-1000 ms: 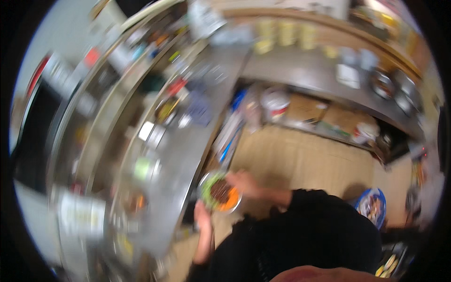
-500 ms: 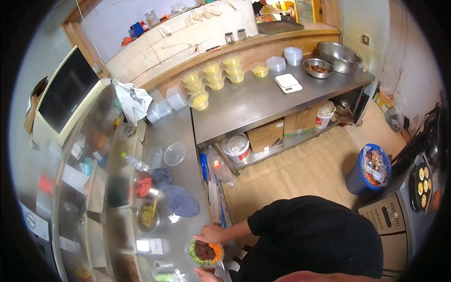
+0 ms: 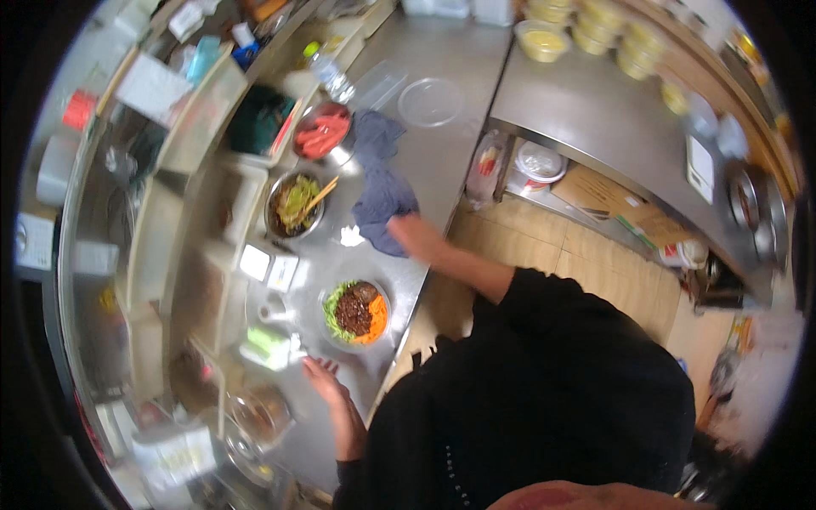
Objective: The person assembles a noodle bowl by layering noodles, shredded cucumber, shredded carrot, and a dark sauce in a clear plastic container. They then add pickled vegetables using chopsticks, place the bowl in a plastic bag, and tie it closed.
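Note:
A clear round bowl [image 3: 371,337] stands on the steel counter, with shredded green vegetable, orange carrot strips and dark brown minced topping in it. Below it in the picture, my left hand [image 3: 330,387] is off the bowl, fingers apart and nothing in them. My right hand [image 3: 412,238] is at the edge of a crumpled blue-grey cloth [image 3: 380,187]; blur hides whether its fingers grip the fabric. Beyond the bowl are a small white scale [image 3: 282,273] and a metal bowl of greens [image 3: 295,204] with chopsticks [image 3: 322,192] resting in it.
A metal bowl of red strips [image 3: 322,134], a bottle [image 3: 330,76] and a clear lid [image 3: 431,102] stand farther up the counter. Pale bins [image 3: 153,255] line the left side. Stacked yellow-filled tubs [image 3: 544,42] stand on another steel table [image 3: 586,110].
Both hands have left the bowl of toppings: my right hand moved up to the cloth, my left hand drew away with fingers spread. The view has turned and come closer to the counter.

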Available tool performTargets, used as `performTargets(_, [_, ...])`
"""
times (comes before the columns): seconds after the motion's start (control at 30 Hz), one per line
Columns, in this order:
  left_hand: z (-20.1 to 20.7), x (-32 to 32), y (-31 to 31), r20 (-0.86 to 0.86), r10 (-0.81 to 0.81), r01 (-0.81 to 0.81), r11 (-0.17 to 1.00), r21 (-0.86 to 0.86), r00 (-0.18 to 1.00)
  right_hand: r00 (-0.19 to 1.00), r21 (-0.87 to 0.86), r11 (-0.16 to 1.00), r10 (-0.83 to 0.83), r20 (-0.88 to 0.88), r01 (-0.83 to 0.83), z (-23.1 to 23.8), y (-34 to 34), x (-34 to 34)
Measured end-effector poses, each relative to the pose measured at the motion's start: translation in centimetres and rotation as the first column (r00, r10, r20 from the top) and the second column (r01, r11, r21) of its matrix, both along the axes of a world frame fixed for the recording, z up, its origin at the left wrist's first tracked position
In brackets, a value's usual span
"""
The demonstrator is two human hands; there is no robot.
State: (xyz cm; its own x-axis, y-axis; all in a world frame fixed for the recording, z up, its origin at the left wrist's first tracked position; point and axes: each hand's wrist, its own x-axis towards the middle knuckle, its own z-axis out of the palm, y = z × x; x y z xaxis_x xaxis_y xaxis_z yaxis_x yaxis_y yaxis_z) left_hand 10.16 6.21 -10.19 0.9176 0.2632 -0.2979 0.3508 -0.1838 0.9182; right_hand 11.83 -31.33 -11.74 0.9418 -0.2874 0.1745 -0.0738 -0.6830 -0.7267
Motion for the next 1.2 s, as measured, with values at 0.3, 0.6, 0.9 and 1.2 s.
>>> performTargets(0.3, [2.7,-1.4,-6.7,0.25,0.187,-0.246,0.941,0.232,0.95,0.966,0.121,0.991,0.023,0.256,-0.055,-0.5,-10.8,5.3])
performTargets(0.6, [7.2,-3.5,-16.5,0.377,0.019,-0.091,0.981,0.174,0.926,0.967,0.021,0.994,-0.11,0.23,0.108,-1.7,-15.9,14.6])
performTargets(0.9, [6.6,-4.0,-19.8,0.204,-0.063,0.076,0.996,-0.055,0.977,0.963,-0.18,0.966,0.214,0.162,-0.184,0.6,-12.1,14.3])
performTargets(1.2, [6.2,-2.7,-21.5,0.181,-0.244,0.258,0.964,-0.059,0.953,0.882,-0.203,0.913,0.398,0.253,-0.354,-2.0,-11.2,12.2])
